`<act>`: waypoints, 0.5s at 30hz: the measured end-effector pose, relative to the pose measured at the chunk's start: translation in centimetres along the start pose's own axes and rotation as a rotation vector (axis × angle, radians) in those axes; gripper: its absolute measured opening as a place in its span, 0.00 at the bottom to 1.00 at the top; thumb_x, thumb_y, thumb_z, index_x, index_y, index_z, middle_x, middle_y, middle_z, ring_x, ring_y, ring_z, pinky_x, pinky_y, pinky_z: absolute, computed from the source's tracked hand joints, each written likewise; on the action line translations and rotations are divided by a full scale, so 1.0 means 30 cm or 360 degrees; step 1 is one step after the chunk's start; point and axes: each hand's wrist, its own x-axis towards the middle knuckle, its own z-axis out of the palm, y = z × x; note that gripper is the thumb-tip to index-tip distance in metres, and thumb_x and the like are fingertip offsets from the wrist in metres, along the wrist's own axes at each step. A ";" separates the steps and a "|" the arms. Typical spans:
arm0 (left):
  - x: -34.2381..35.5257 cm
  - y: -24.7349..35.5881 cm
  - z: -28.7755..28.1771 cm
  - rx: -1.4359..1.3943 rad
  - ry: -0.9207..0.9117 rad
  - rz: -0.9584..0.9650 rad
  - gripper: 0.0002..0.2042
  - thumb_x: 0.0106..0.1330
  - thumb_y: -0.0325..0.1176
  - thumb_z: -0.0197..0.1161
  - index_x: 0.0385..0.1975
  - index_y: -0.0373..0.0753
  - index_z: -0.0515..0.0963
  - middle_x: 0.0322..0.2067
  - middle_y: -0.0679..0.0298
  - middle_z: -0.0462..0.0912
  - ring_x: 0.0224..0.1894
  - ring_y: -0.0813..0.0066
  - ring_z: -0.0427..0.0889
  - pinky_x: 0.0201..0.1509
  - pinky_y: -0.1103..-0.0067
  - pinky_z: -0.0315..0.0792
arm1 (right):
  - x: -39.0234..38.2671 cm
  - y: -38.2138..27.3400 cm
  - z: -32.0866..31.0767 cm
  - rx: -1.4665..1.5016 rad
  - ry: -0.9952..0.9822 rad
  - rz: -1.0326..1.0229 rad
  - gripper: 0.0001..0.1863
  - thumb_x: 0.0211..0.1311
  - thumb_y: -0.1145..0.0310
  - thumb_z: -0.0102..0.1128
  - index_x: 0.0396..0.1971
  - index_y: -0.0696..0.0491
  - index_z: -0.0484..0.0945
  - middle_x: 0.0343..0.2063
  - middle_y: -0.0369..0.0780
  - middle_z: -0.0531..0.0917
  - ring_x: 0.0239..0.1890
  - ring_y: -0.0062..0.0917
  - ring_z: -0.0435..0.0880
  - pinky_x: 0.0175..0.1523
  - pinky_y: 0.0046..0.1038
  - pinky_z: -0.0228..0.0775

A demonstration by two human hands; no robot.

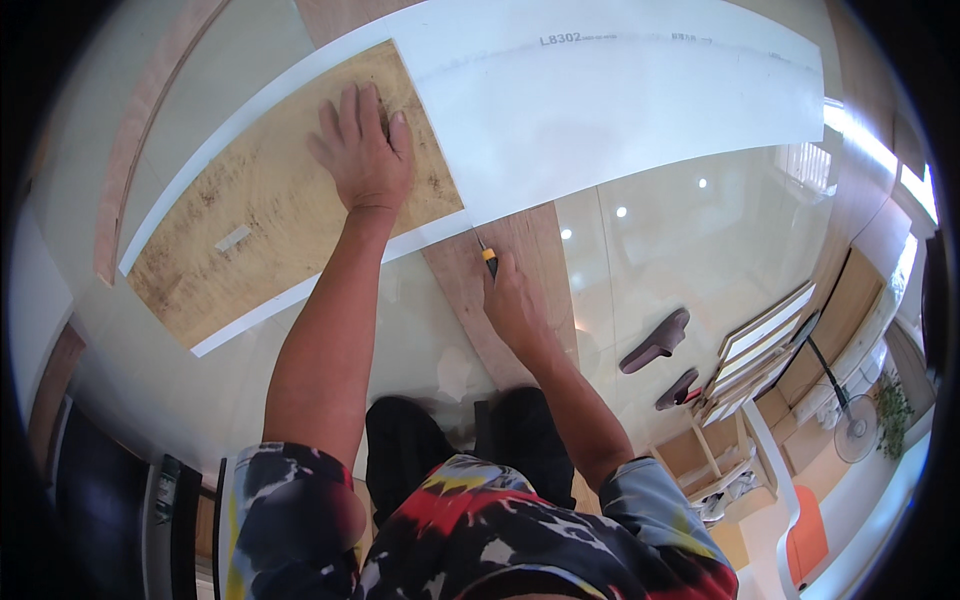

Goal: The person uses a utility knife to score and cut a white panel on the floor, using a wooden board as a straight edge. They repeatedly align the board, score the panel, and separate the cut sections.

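My left hand (365,150) lies with fingers apart on a stained tan board (230,280), near its upper right corner. The board rests on a long white sheet (640,110), whose edge shows around it. My right hand (510,300) grips a utility knife (489,260) with a yellow and black handle. Its thin blade points at the lower edge of the white sheet, just beside the board's lower right corner, over a reddish wooden plank (450,310) lying crosswise beneath the sheet.
The glossy tiled floor (630,250) holds two dark slippers (655,340) at right. A curved wood strip (140,130) lies at upper left. Wooden frames (750,350), a standing fan (855,428), a plant (892,415) and an orange seat (805,535) are at right.
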 end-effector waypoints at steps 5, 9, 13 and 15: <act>0.002 0.009 -0.005 0.0000 -0.0040 -0.0033 0.27 0.71 0.49 0.51 0.68 0.47 0.64 0.70 0.60 0.61 0.73 0.47 0.53 0.70 0.41 0.42 | -0.028 0.023 -0.001 -0.0003 0.0014 -0.0013 0.15 0.71 0.63 0.52 0.49 0.57 0.71 0.32 0.57 0.82 0.38 0.55 0.82 0.41 0.52 0.71; -0.013 -0.011 0.002 0.0080 0.0015 -0.0051 0.27 0.70 0.48 0.52 0.67 0.47 0.65 0.69 0.60 0.62 0.73 0.47 0.53 0.70 0.41 0.42 | 0.006 -0.101 -0.130 0.0242 0.0013 -0.0112 0.14 0.70 0.62 0.53 0.45 0.58 0.71 0.29 0.56 0.82 0.34 0.55 0.81 0.37 0.51 0.71; -0.017 0.001 -0.002 0.0016 -0.0013 -0.0046 0.27 0.70 0.48 0.52 0.67 0.46 0.64 0.70 0.61 0.60 0.73 0.48 0.51 0.71 0.43 0.40 | 0.243 -0.343 -0.220 0.0447 0.0371 -0.0408 0.13 0.70 0.62 0.53 0.38 0.59 0.70 0.27 0.55 0.81 0.30 0.55 0.80 0.34 0.50 0.71; -0.010 0.009 0.000 -0.0022 -0.0029 -0.0040 0.27 0.70 0.48 0.52 0.67 0.46 0.64 0.71 0.62 0.59 0.74 0.49 0.50 0.71 0.43 0.39 | 0.430 -0.406 -0.202 0.0336 0.0658 -0.0660 0.14 0.70 0.62 0.53 0.35 0.59 0.69 0.26 0.54 0.81 0.28 0.53 0.81 0.33 0.49 0.72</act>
